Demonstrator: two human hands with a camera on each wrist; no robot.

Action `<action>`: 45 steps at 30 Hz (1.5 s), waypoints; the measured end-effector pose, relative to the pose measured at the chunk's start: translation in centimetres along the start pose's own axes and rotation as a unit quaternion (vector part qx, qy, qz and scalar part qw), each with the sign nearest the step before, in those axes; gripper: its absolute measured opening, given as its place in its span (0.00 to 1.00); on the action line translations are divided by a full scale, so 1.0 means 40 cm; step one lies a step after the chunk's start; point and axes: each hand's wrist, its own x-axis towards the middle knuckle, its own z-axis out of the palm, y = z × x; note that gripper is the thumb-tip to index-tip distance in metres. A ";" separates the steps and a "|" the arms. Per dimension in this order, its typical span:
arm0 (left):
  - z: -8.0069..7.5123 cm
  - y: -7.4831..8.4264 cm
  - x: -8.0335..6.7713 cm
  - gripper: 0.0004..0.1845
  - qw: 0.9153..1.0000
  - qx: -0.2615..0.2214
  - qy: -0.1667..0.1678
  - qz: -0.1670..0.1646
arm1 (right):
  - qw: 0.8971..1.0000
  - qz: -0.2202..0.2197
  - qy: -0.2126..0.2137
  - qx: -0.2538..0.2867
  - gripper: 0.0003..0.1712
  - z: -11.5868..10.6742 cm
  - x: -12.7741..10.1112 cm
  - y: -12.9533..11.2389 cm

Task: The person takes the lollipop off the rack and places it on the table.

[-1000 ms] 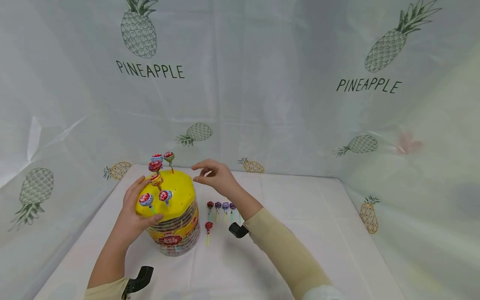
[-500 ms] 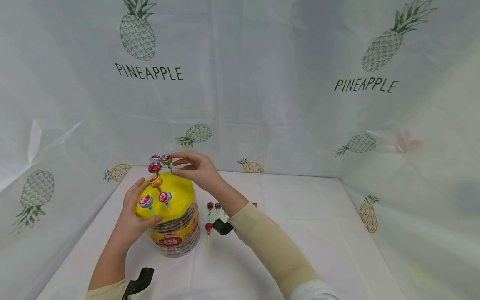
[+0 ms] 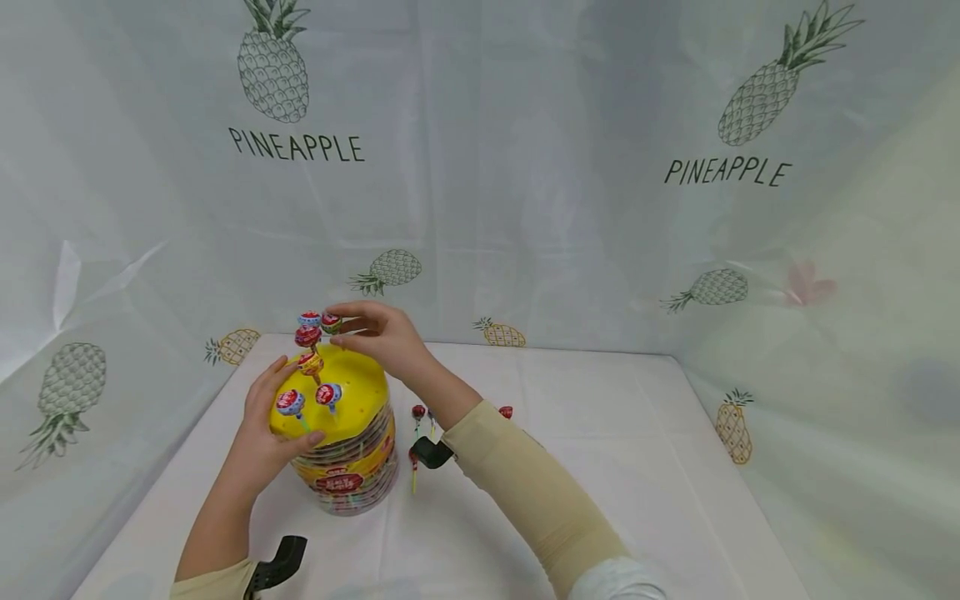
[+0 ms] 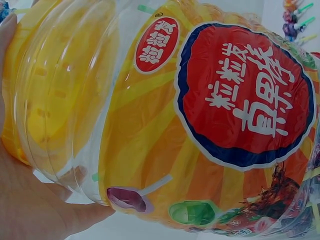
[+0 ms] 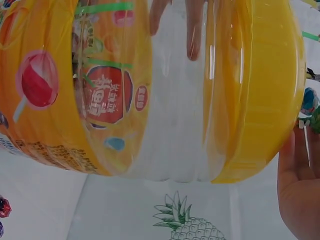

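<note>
Right hand: my right hand (image 3: 378,337) is over the far rim of the yellow lid (image 3: 358,392), thumb and fingertips pinched on the far lollipop (image 3: 331,322), which stands in a hole there; I hold it by the head, so the stick stays upright.
Left hand: my left hand (image 3: 262,433) wraps the near-left side of the lollipop jar (image 3: 347,467), thumb on the lid edge; I judge this steadies the jar.
Jar position: on the counter (image 3: 600,467), toward its left edge.
Standing lollipops: five more (image 3: 309,335) planted in the lid.
Loose lollipops: a few (image 3: 418,412) on the counter, right of the jar, part hidden by my sleeve.
Left wrist view: shows the red label (image 4: 245,100) and wrapped sweets inside; head view cannot resolve these.
Right wrist view: shows the clear wall (image 5: 170,100) with my left fingers (image 5: 194,30) through it.
</note>
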 end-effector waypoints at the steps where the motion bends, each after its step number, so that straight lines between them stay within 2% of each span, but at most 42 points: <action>1: 0.000 0.001 0.000 0.54 1.000 0.001 0.000 0.000 | 1.000 0.001 0.004 0.003 0.18 0.002 0.001 -0.001; 7: 0.004 -0.001 -0.002 0.54 1.000 0.003 -0.003 -0.003 | 1.000 0.003 0.024 0.008 0.14 0.005 0.002 -0.006; 12: 0.007 -0.002 -0.002 0.54 1.000 -0.003 -0.001 -0.001 | 0.999 -0.024 0.031 0.008 0.15 -0.007 -0.004 -0.019; 21: 0.008 -0.004 0.001 0.55 1.000 0.001 -0.001 -0.009 | 0.993 -0.058 0.032 0.099 0.17 -0.059 -0.046 -0.017; 26: 0.008 -0.003 0.001 0.55 1.000 0.000 0.000 -0.007 | 0.990 -0.067 0.035 0.119 0.16 -0.081 -0.080 0.016; 33: 0.005 -0.002 -0.005 0.55 1.000 0.005 0.002 -0.006 | 0.991 -0.022 0.050 0.122 0.16 -0.100 -0.126 0.053; 45: 0.003 -0.001 0.001 0.56 1.000 0.013 0.008 -0.002 | 0.985 0.057 0.076 0.143 0.18 -0.120 -0.183 0.102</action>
